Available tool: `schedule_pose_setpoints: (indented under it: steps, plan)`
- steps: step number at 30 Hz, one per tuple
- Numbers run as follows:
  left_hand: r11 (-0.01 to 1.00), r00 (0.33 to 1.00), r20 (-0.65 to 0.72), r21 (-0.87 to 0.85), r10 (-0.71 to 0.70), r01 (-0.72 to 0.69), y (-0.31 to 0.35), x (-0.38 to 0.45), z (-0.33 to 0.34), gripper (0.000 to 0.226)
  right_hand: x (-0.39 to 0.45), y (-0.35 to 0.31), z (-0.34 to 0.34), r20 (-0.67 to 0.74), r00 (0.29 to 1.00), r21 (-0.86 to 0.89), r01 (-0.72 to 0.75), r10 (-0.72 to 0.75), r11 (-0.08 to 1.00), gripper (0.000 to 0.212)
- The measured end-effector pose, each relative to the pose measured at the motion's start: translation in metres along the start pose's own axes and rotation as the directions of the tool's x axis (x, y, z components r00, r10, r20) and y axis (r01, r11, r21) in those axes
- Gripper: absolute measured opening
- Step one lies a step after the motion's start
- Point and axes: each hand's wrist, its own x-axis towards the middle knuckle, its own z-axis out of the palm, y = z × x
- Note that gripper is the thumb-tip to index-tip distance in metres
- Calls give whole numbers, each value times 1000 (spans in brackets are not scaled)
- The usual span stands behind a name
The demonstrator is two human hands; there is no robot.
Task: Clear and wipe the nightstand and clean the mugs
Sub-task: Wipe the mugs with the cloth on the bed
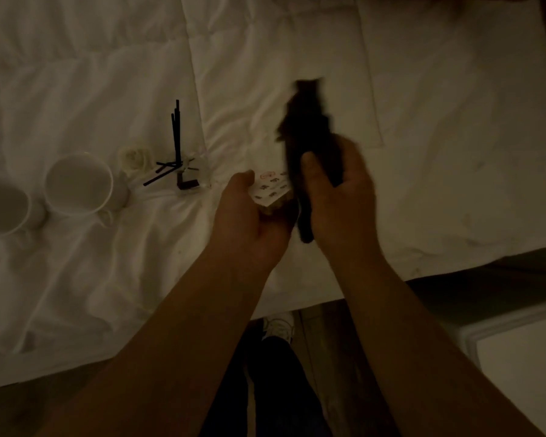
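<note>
Over a white bed, my left hand (249, 212) holds a small white packet (271, 190) printed with dark marks and a red stamp. My right hand (338, 197) grips a dark, blurred object (309, 134) that sticks up past my fingers; its kind is unclear. Two white mugs lie on the bedding at the left: one mug (79, 184) with its mouth toward me, and a second mug (0, 206) cut off by the frame edge.
A small clear holder with several black sticks (177, 140) and a crumpled white wrapper (134, 159) lie on the white duvet (438, 137) beside the mugs. A white nightstand corner (517, 351) shows at lower right. Dark floor and a white shoe (279, 323) are below.
</note>
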Motion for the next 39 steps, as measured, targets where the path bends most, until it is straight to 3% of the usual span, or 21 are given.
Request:
schedule_pose_setpoints:
  steps: [3,5,8,11,17,22,27,29,32,34,37,39]
  plan:
    - [999,993,118,-35,-21,25,-9,2,-5,40,-20,-2,15,153,964,-192,245,-218,950,35]
    - [999,992,126,37,-4,-1,-9,0,-14,40,-20,0,14,262,896,-331,432,-358,839,37]
    - [994,991,118,94,-59,48,-4,-3,-20,30,-6,3,6,322,844,-467,536,-429,703,40]
    - [979,995,76,197,-62,45,2,-2,-24,30,-2,0,5,264,858,-438,514,-441,737,38]
    - [971,988,70,209,-136,119,9,-11,-25,26,15,-4,0,129,923,-309,384,-362,870,38]
    - [967,985,66,213,-158,140,4,-17,-33,38,26,3,-4,-20,954,-179,291,-299,940,27]
    - [940,986,48,312,-159,136,6,-20,-48,37,24,20,-13,-159,986,17,56,-52,998,28]
    - [912,994,52,404,-96,67,14,-17,-51,34,22,32,-18,-204,978,46,-45,54,998,24]
    - [764,989,63,629,132,-142,34,-3,-49,17,10,47,-28,-237,953,153,-153,187,976,12]
    - [584,955,122,767,270,-264,43,7,-41,8,-2,55,-32,-223,948,198,-184,227,963,12]
    - [149,837,321,894,443,-422,47,25,-26,9,-17,60,-36,-180,955,215,-195,235,957,13]
    - [-164,733,471,876,491,-453,48,36,-18,12,-25,62,-37,-169,955,215,-207,245,954,13]
